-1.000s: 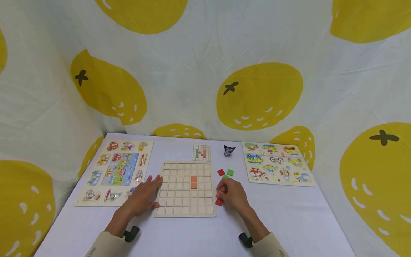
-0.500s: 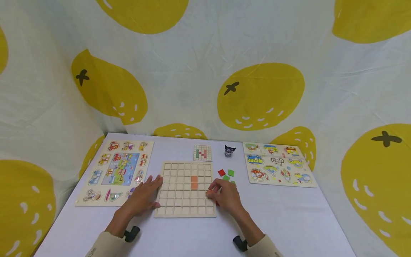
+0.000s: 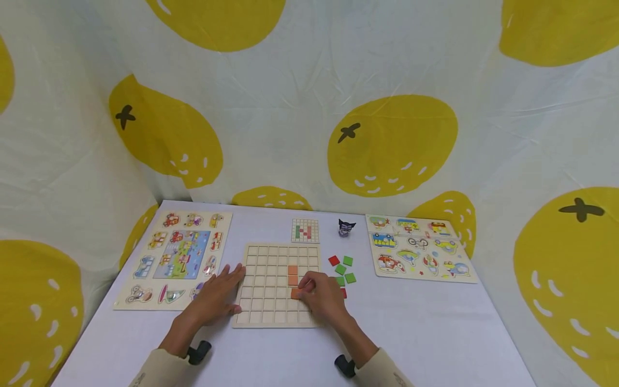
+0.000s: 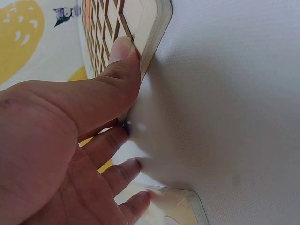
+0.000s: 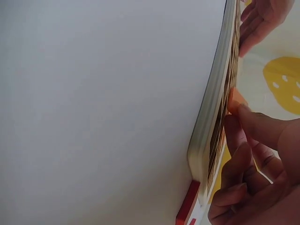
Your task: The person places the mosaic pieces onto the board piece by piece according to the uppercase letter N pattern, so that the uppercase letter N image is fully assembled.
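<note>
A wooden grid board (image 3: 273, 324) lies in the middle of the table in the head view. Two orange square tiles (image 3: 293, 275) sit in neighbouring cells, one below the other. Pinched between the right hand's (image 3: 323, 298) thumb and fingertips is another orange tile (image 3: 295, 293), over the cell area just below that pair. The right wrist view shows this tile (image 5: 236, 99) tilted at the board's surface. The left hand (image 3: 213, 296) rests at the board's left edge with relaxed fingers; in the left wrist view its thumb (image 4: 123, 54) lies on the board's rim.
Right of the board lie loose green tiles (image 3: 348, 261) and red tiles (image 3: 334, 260), some partly behind the right hand. A coloured pattern card (image 3: 305, 230) and a dark figurine (image 3: 345, 228) stand behind. Picture puzzles flank them: a left puzzle (image 3: 118, 306) and a right puzzle (image 3: 406, 276).
The right hand has moved left from the loose tiles onto the board, carrying the orange tile. More of the green tiles show now. The left hand stays in place.
</note>
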Available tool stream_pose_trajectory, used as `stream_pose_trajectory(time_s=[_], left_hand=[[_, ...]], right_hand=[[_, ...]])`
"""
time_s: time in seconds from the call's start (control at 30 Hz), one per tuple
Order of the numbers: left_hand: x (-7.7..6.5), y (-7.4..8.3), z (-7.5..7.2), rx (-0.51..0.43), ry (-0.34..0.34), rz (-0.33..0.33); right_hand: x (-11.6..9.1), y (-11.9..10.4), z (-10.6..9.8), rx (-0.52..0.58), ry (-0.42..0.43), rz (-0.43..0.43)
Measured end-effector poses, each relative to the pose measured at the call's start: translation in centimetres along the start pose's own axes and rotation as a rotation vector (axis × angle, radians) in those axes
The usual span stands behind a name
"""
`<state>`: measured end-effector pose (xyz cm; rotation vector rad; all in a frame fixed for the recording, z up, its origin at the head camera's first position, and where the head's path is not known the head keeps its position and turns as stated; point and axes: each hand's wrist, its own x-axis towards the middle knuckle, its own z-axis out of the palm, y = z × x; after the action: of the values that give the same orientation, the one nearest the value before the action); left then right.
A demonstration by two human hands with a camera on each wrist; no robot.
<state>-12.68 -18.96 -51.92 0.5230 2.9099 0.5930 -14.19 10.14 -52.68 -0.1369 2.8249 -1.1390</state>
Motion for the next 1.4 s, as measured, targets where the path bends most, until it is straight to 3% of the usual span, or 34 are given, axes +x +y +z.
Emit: stream_pose_trajectory(time_s=[0.3,0.53,0.73,0.93,1.17,1.4], left_hand=[[0.1,0.0,0.2,0.000,-0.007,-0.018],[0.1,-0.1,0.2,-0.008,-0.003,-0.009],[0.0,0.0,0.1,-0.006,-0.005,-0.012],[0.1,0.0,0.0,-0.009,-0.009,-0.016],[0.2,0.0,-0.1,-0.003,-0.015,-0.025],[0.2,-0.2,0.1,-0.003,-0.016,-0.021]], right_hand=[[0.9,-0.8,1.1,-0.051,0.013,0.023],[1.3,-0.7,0.8,-0.083,-0.065,0.021],[1.8,0.3,-0.3,-0.009,-0.104,-0.029],[2.6,1.9,-1.7,0.044,-0.007,-0.014],[4.4,4.3,-3.7,-0.047,0.170,0.049],[5.7,5.9,-5.2,-0.144,0.172,0.094]])
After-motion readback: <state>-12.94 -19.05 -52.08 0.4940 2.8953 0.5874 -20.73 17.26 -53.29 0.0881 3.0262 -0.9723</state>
